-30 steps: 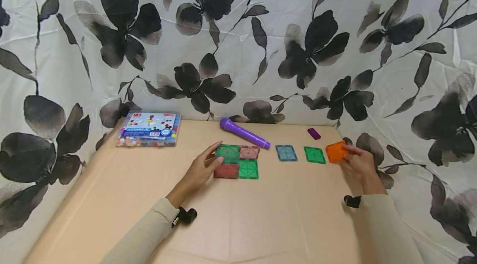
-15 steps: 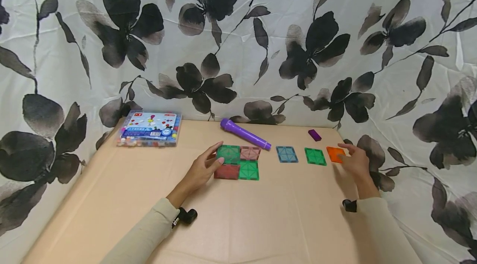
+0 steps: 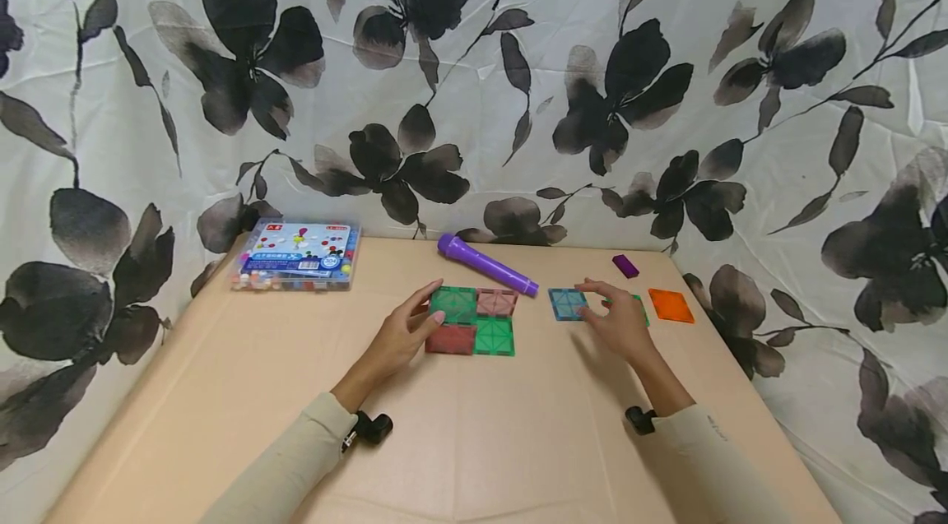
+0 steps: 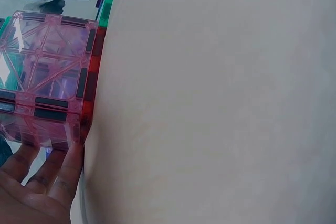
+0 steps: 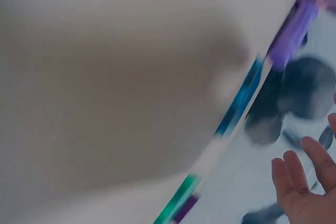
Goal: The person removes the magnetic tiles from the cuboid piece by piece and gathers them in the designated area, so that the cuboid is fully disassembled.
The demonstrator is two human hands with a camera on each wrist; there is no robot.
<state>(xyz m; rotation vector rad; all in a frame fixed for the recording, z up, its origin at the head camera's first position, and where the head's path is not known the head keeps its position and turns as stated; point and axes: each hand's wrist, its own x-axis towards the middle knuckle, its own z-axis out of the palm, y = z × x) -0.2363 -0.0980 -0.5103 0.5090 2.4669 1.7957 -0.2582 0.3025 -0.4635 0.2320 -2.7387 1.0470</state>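
In the head view, my left hand (image 3: 391, 345) rests against the left side of a block of green, pink and red magnetic tiles (image 3: 494, 335). The left wrist view shows its fairly straight fingers touching the pink tile structure (image 4: 50, 61) with walls of its own; the thumb is out of sight there. My right hand (image 3: 620, 325) hovers over a green magnetic tile (image 3: 643, 308), mostly covering it, its fingertips beside a blue magnetic tile (image 3: 566, 303). Spread, empty fingers show on that hand (image 5: 310, 182) in the right wrist view, which is blurred.
An orange magnetic tile (image 3: 671, 305) lies near the table's right edge, with a small purple block (image 3: 625, 266) behind. A purple toy microphone (image 3: 485, 265) lies behind the tile block. At the back left sits a clear plastic box (image 3: 299, 255) with a printed label.
My right hand has let go of the orange tile, leaving it flat on the table, and moved left over the green tile to the blue one. My left hand stays put.
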